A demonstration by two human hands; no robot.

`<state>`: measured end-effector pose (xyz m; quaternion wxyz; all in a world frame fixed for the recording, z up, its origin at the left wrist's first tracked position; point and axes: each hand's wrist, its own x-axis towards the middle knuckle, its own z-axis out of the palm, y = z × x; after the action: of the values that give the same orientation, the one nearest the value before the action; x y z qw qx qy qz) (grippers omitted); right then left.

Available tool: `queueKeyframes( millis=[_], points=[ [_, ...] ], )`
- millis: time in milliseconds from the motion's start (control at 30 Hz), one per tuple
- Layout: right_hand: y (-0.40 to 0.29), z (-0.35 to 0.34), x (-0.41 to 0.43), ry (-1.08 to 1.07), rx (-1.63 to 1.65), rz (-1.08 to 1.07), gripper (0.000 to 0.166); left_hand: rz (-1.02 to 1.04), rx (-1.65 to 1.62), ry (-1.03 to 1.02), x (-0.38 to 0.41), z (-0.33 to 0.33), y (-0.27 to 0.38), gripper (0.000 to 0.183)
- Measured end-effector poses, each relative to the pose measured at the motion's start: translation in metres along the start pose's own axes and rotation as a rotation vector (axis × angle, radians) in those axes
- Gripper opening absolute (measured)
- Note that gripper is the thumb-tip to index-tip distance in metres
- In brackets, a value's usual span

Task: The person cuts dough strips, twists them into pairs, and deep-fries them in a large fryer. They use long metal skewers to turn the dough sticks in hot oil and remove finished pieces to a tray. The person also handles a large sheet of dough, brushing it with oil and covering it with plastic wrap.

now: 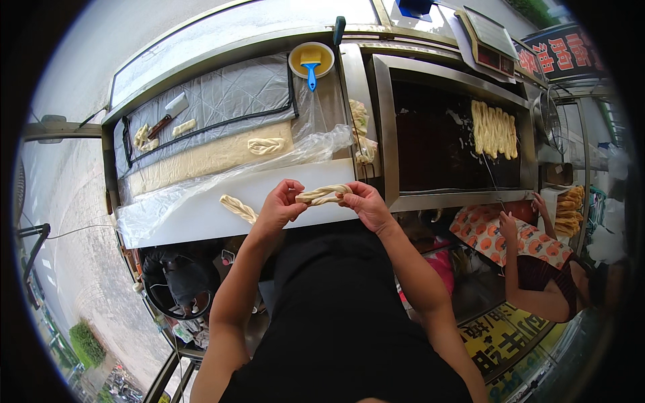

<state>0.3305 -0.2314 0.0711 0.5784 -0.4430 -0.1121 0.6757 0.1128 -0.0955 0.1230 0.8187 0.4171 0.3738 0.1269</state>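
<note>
My left hand (285, 205) and my right hand (367, 204) pinch the two ends of a looped, twisted dough strand (325, 194), held level above the front edge of a white cutting board (186, 226). Beside my left hand, a second twisted dough piece (239, 208) lies on the board. Behind the board, a long slab of dough (201, 161) rests under clear plastic film (171, 194), with another twisted dough coil (266, 146) on it. Smaller dough pieces (184, 127) and a scraper with a brown handle (160, 126) lie on a quilted cover (221, 90).
A blue-handled brush (311, 70) sits in a bowl of yellow liquid (297, 53). Right of the board is a metal-framed fryer (390, 131) with several pale dough strips (494, 130). A person in an orange-patterned apron (509, 237) holds a thin rod at it; browned dough sticks (569, 211) lie beyond.
</note>
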Motion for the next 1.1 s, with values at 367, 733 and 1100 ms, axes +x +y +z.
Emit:
queueKeyframes(
  millis=[367, 733, 1100],
  points=[
    [-0.009, -0.142, -0.089, 0.873, 0.343, -0.46, 0.041, 0.023, -0.228, 0.125, 0.067, 0.03, -0.017, 0.023],
    [-0.033, -0.27, -0.219, 1.161, 0.373, -0.502, 0.035, -0.163, -0.204, -0.042, 0.145, 0.065, -0.006, 0.027],
    [-0.13, -0.317, -0.222, 1.14, 0.07, -0.507, 0.043, 0.097, 0.443, 0.013, 0.336, 0.193, 0.046, 0.03]
  ],
)
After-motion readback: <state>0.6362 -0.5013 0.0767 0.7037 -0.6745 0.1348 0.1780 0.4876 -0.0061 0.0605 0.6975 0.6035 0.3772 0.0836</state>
